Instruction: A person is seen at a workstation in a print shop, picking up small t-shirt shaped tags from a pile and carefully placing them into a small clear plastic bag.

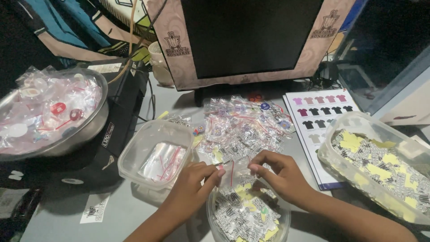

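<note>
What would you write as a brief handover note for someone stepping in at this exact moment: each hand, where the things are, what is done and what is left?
Left hand and right hand: both pinch one small clear zip bag above the round tub of printed cards.
Empty bags: square tub.
More cards: long tub, right.
Done: filled bags piled before the monitor and in the steel bowl.
Left: many cards remain loose in both tubs.

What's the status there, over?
Left hand and right hand both pinch one small clear bag. Held over round tub of printed slips. Bag pile behind; nothing blocking.
</note>
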